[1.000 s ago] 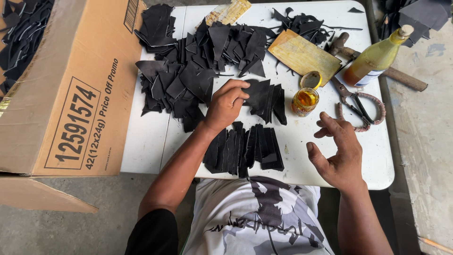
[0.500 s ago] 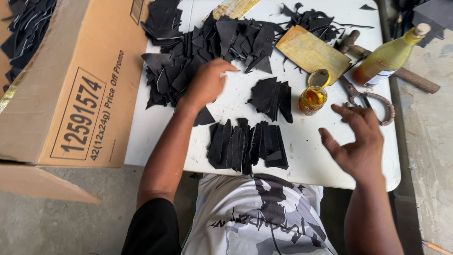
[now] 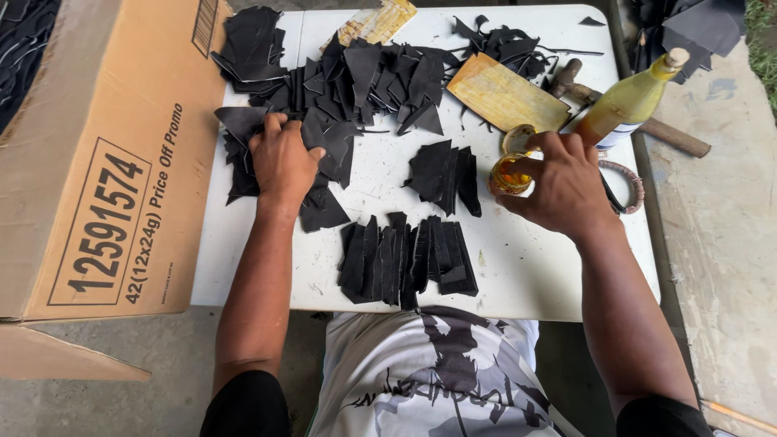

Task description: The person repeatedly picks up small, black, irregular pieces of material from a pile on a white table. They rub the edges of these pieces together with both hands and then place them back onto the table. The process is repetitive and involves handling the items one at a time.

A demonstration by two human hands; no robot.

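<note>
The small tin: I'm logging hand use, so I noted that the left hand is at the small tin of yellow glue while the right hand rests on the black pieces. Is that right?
Not quite: the hands are swapped. In the head view the right hand is at the small tin, and the left hand rests on the black pieces.

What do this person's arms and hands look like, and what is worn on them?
Both hands, left and right, are bare: no gloves, rings or watch show. The forearms are bare too. Black short sleeves cover the upper arms, over a white shirt with a dark grey print.
</note>
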